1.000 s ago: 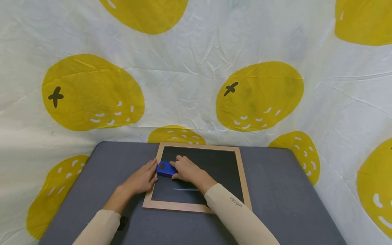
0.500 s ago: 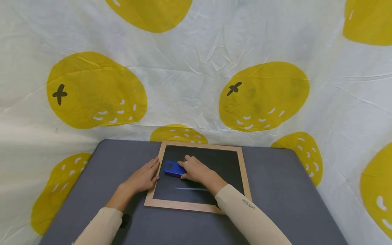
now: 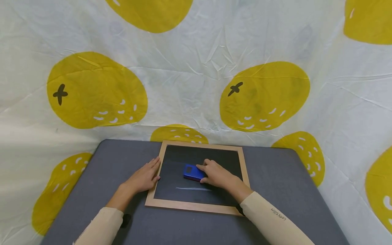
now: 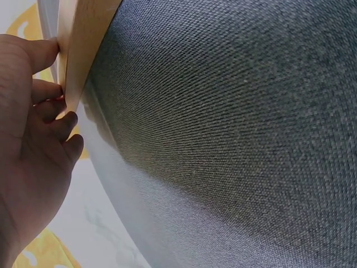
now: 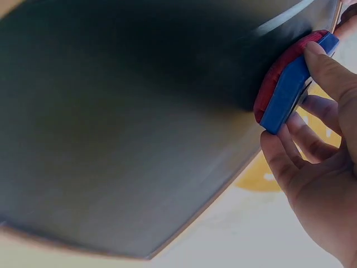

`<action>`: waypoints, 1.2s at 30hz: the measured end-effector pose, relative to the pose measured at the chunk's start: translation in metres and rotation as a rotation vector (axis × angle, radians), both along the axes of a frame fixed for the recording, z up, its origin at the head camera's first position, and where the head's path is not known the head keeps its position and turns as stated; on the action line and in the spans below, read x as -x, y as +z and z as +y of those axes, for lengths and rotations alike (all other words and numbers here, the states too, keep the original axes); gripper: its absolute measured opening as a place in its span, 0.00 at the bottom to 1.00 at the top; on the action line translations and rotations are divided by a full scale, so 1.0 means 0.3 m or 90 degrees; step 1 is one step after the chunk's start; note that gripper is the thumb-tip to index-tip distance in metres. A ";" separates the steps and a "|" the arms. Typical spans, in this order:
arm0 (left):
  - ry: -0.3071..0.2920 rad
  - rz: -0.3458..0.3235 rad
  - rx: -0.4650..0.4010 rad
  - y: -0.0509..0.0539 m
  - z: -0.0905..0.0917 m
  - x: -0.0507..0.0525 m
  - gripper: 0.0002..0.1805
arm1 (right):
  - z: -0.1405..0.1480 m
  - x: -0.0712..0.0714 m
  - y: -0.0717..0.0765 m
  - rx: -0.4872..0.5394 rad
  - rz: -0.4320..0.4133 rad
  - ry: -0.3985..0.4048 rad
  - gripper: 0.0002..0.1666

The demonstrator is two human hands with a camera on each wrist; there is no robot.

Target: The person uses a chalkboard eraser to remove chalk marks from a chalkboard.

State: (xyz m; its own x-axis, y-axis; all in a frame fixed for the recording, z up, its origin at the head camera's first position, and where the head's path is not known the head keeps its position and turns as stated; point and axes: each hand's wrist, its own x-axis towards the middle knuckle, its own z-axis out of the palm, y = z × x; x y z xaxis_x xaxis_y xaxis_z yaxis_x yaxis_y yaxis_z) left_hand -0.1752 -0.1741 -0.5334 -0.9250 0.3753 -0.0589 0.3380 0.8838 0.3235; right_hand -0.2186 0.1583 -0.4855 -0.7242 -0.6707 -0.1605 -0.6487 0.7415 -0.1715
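Observation:
A chalkboard in a light wooden frame lies on the grey table, with a pale chalk line across its lower half. My right hand grips a blue board eraser, thumb on one side and fingers on the other. In the right wrist view the eraser's red pad faces the board surface, just beside the chalk line. With fairly straight fingers my left hand rests against the left side of the wooden frame; the left wrist view shows its fingertips touching the wood.
The grey table extends on both sides of the board and in front of it. Behind and around it hangs a white cloth printed with large yellow fruit shapes.
My right hand has slid the eraser rightward over the board, from the left frame edge to about the middle. The left hand stays at the frame. The head view has shifted slightly.

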 end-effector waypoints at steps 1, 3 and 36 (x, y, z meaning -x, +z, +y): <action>0.000 -0.002 0.001 0.000 -0.001 0.000 0.39 | 0.017 -0.005 -0.001 0.005 -0.001 -0.005 0.41; -0.001 -0.003 -0.001 -0.003 -0.003 0.001 0.39 | 0.053 -0.015 -0.003 0.014 -0.006 -0.019 0.41; 0.016 -0.011 -0.002 -0.005 0.009 -0.009 0.39 | 0.439 -0.152 -0.028 0.076 0.011 -0.074 0.41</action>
